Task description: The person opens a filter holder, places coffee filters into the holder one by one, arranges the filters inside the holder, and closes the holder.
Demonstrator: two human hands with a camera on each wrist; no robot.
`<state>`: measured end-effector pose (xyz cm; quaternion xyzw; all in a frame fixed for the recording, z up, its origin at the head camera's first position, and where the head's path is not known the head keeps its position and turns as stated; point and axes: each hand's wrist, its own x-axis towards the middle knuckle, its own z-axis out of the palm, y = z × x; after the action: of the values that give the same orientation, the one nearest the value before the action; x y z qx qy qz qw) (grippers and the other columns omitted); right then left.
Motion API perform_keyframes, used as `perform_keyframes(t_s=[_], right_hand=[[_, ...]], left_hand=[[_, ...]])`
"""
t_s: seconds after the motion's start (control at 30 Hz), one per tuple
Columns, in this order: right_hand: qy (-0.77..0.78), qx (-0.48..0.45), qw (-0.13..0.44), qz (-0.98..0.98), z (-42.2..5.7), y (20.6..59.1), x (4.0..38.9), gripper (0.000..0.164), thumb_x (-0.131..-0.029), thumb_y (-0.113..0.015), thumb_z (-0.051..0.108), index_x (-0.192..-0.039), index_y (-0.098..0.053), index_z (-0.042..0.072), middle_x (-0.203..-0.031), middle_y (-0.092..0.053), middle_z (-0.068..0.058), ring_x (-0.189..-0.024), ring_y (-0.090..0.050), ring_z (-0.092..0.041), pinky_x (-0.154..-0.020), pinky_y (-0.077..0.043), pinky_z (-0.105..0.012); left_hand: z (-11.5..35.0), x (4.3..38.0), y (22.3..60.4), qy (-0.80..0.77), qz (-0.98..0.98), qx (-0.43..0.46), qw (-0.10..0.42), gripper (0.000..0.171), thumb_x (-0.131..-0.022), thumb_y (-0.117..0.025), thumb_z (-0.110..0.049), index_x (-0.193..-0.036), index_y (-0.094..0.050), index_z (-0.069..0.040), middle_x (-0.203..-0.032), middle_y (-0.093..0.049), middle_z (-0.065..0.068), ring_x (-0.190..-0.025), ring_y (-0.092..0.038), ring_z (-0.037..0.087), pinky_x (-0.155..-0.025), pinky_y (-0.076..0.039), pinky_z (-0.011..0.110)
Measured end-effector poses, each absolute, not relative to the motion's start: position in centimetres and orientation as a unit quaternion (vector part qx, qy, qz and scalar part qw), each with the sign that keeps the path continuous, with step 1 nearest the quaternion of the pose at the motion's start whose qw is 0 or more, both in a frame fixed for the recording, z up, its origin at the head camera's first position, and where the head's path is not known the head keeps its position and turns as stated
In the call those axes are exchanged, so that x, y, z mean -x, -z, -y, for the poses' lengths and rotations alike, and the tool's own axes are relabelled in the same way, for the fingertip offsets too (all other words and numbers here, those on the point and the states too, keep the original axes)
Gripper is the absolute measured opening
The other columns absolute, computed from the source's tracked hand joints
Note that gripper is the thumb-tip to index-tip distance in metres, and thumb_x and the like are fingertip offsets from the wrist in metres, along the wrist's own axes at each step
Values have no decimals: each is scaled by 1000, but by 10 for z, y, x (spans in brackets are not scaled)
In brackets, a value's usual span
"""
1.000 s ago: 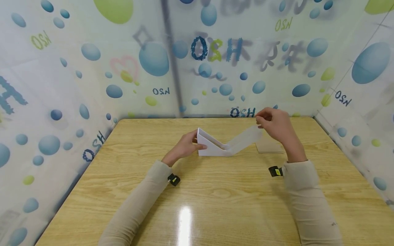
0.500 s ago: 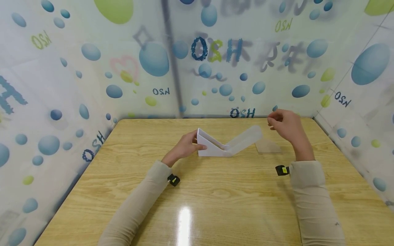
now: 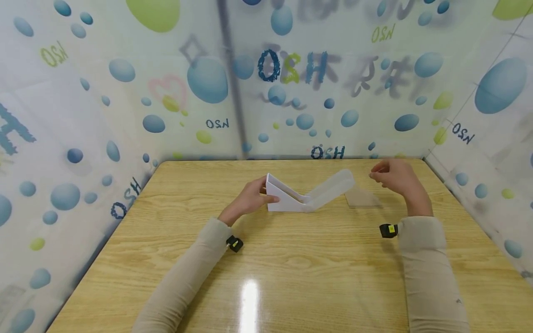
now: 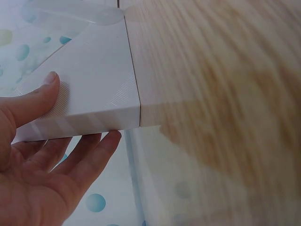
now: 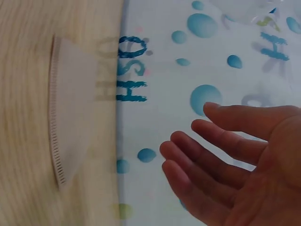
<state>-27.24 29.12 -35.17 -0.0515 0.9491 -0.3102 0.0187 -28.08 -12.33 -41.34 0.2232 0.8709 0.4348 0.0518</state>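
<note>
A white wedge-shaped box [image 3: 285, 203] with a slot along its sloping top stands on the table. Its frosted clear lid [image 3: 333, 187] is swung up and out to the right. My left hand [image 3: 250, 196] grips the box's tall left end, thumb on the near side and fingers against the end face, as the left wrist view shows. Right of the lid lies a flat beige paper coffee filter [image 3: 363, 200] with a crimped edge. My right hand [image 3: 397, 178] hovers behind and to the right of the filter, fingers loosely bent and holding nothing; the right wrist view shows its bare palm.
The wooden table [image 3: 291, 268] runs back to a wall covering [image 3: 354, 92] printed with blue and green drops. Similar sheeting rises at both sides. Small black wrist cameras [image 3: 389, 231] stick out from the sleeves.
The right hand has let go of the raised lid and moved right, lowering slightly over the last half second. The lid stays tilted up; the left hand and box have not moved.
</note>
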Motion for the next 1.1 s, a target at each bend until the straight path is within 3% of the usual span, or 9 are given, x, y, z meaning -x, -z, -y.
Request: perform_keyframes(t_s=[0.23, 0.47, 0.83, 1.1], right_hand=[[304, 38, 65, -950, -296, 367, 278, 44, -102, -63, 27, -127, -63, -9, -122, -68, -32, -101, -69, -43, -81, -61, -47], [296, 32, 118, -947, -301, 380, 283, 49, -102, -62, 26, -132, -57, -12, -129, -61, -36, -108, -67, -48, -88, -59, -52], [259, 16, 115, -959, -305, 389, 286, 50, -97, -67, 26, -129, -59, -12, -128, -60, -36, -101, -68, -44, -80, -56, -47], [252, 17, 123, -960, -305, 394, 287, 51, -96, -67, 26, -129, -59, -12, -126, -61, -35, -103, -62, -43, -88, -52, -52]], left_hand=[[124, 279, 412, -442, -866, -226, 56, 39, -94, -76, -12, -130, -61, -8, -126, -70, 13, -107, -72, 31, -91, -58, 41], [124, 279, 411, -439, -868, -225, 58, 39, -95, -76, -12, -131, -61, -8, -127, -70, 13, -108, -72, 31, -92, -58, 42], [124, 278, 410, -438, -868, -224, 60, 38, -95, -75, -13, -130, -61, -8, -127, -69, 13, -109, -71, 31, -92, -58, 41], [124, 279, 411, -442, -867, -224, 60, 39, -95, -75, -13, -131, -61, -9, -127, -69, 12, -108, -71, 30, -92, -58, 42]])
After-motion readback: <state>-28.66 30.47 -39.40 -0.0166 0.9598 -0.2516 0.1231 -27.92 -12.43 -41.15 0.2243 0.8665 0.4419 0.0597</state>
